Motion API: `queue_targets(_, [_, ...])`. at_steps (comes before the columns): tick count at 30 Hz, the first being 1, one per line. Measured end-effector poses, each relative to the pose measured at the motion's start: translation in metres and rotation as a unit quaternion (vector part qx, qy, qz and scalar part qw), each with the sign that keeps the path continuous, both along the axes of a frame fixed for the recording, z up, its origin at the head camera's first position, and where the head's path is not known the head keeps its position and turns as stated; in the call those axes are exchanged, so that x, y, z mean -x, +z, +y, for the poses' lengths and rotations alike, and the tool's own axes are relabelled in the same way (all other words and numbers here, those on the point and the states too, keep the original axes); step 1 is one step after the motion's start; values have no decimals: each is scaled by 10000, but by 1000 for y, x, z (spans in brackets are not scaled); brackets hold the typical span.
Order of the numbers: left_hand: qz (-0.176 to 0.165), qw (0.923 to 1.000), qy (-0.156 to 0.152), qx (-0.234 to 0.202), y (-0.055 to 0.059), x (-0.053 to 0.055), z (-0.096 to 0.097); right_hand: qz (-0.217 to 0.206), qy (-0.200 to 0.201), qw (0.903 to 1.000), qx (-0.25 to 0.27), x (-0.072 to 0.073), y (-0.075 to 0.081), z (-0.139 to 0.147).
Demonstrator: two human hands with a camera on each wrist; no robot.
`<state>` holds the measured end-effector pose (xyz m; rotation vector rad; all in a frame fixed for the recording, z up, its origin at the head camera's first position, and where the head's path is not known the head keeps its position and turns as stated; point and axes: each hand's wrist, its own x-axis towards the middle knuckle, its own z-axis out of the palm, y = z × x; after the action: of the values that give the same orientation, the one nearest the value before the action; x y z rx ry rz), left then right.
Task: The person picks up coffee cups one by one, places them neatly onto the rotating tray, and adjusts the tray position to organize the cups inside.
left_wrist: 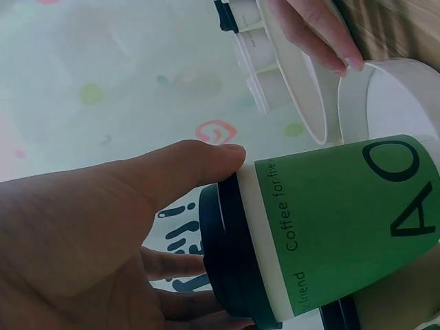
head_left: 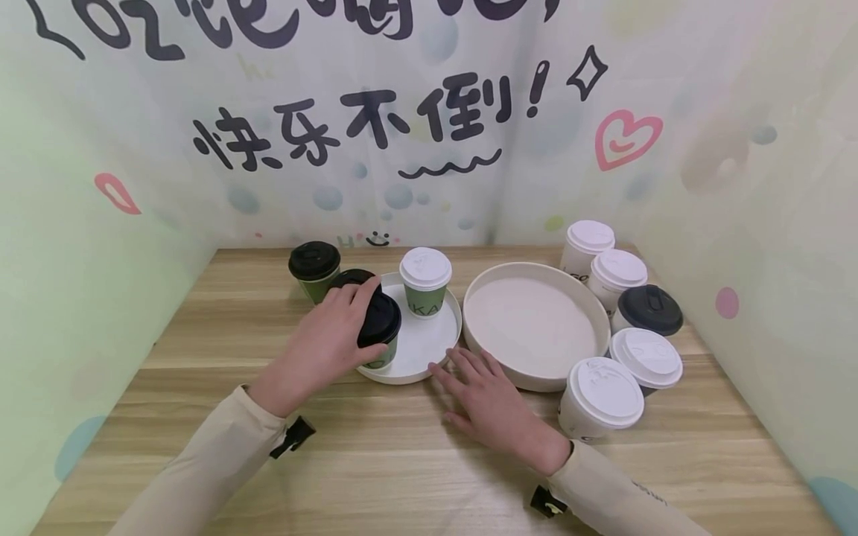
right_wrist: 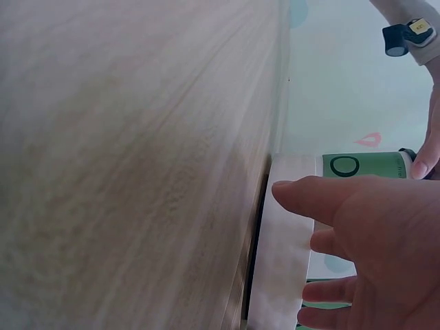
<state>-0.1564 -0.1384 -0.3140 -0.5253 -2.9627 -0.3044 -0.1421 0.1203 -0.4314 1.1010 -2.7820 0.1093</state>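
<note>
My left hand (head_left: pixel 322 342) grips a green paper coffee cup (left_wrist: pixel 344 220) with a black lid, thumb and fingers round the lid. The cup stands upright at the left side of a small white round tray (head_left: pixel 418 353). On that tray is another green cup (head_left: pixel 425 286), with a white lid. A further black-lidded cup (head_left: pixel 355 278) is partly hidden behind my left fingers. My right hand (head_left: pixel 492 406) has its fingers extended, the fingertips at the small tray's front right rim; in the right wrist view the thumb lies along the tray's side wall (right_wrist: pixel 278 254).
A larger cream round tray (head_left: pixel 536 320) adjoins the small one on its right. Along its right side stand several lidded cups, among them a black-lidded one (head_left: pixel 649 309) and a white-lidded one (head_left: pixel 599 398) in front. A green black-lidded cup (head_left: pixel 315 272) stands at the back left.
</note>
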Motion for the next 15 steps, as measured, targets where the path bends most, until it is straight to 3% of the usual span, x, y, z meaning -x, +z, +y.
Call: queue_targets(15, [39,9999,-95,82,-8,5,2,-30,-18,10000,-13,1,-1,0])
